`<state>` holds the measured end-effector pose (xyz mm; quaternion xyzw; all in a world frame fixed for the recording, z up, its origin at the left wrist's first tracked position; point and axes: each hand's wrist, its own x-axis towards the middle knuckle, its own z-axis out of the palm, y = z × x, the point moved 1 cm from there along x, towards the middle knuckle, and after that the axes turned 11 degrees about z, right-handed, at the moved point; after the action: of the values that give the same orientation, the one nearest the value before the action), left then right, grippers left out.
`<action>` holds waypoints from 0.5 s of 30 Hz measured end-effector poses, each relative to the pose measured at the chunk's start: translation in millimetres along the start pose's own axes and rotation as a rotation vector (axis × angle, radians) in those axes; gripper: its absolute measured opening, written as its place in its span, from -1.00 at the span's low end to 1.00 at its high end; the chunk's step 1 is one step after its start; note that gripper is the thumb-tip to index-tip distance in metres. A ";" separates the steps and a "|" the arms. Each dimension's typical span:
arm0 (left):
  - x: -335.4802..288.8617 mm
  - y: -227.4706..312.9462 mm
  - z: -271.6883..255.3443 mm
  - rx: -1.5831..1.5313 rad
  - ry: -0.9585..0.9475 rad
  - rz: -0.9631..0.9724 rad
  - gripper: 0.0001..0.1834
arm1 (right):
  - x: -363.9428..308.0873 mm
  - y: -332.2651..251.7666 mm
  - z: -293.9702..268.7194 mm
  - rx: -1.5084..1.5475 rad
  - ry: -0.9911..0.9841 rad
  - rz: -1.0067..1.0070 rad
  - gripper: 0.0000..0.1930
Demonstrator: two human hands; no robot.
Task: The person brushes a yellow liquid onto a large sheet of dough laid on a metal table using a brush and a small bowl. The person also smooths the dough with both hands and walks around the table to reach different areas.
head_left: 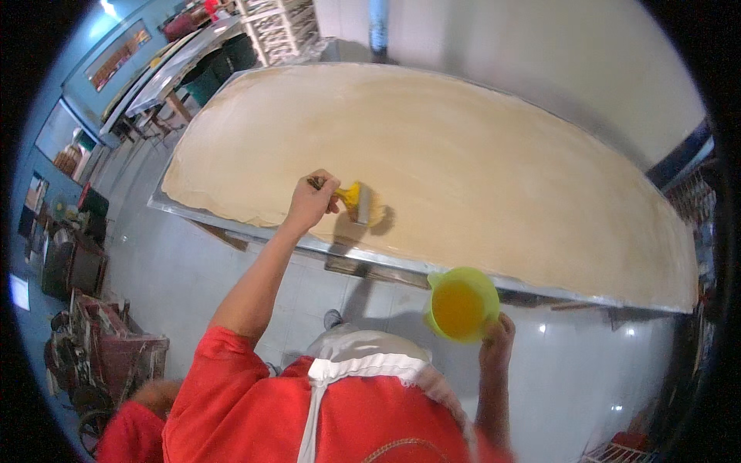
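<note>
My left hand [311, 202] is closed around the handle of a wide yellow brush [352, 195]. Its bristles rest on a large pale sheet of dough [478, 170], close to the sheet's near edge. A bright yellow-green jug [488, 287] with orange-yellow liquid [457, 309] inside is held by my right hand [499, 332], whose fingers close on the jug's right side. The jug hangs just in front of the table's near edge. Beneath the dough, the long metal-edged table [174, 207] shows only along its rim.
A pale wall [540, 58] with a blue pipe [378, 27] rises behind the table. At the far left stand a white rack [279, 31], dark green bins [204, 81] and another long table [158, 85]. Worn machinery [108, 347] stands on the tiled floor [193, 285] to my left.
</note>
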<state>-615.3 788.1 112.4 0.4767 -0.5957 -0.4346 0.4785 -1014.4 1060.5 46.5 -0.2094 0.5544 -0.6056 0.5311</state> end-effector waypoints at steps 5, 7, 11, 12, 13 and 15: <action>-5.1 69.2 -82.0 -0.269 -0.106 0.101 -0.79 | 34.2 -1.4 139.5 -0.138 -0.217 0.017 -0.81; -3.7 88.9 -89.3 -0.249 -0.161 0.075 -0.78 | 48.4 6.6 190.5 -0.143 -0.250 0.027 -0.83; 3.9 90.9 -78.6 0.169 -0.383 0.301 -0.80 | 85.6 14.4 269.9 -0.380 -0.292 -0.059 -0.81; 7.3 83.7 -74.4 0.308 -0.426 0.376 -0.80 | 95.9 16.4 286.0 -0.470 -0.280 -0.094 -0.81; 11.4 74.0 -71.2 0.450 -0.469 0.450 -0.79 | 107.4 18.2 301.3 -0.457 -0.293 -0.053 -0.80; 26.0 53.7 -71.8 0.576 -0.520 0.486 -0.79 | 132.8 26.6 328.0 -0.455 -0.320 0.001 -0.80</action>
<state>-555.1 767.1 180.5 0.3119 -0.8871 -0.2316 0.2492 -773.3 801.7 75.9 -0.4158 0.5855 -0.4244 0.5516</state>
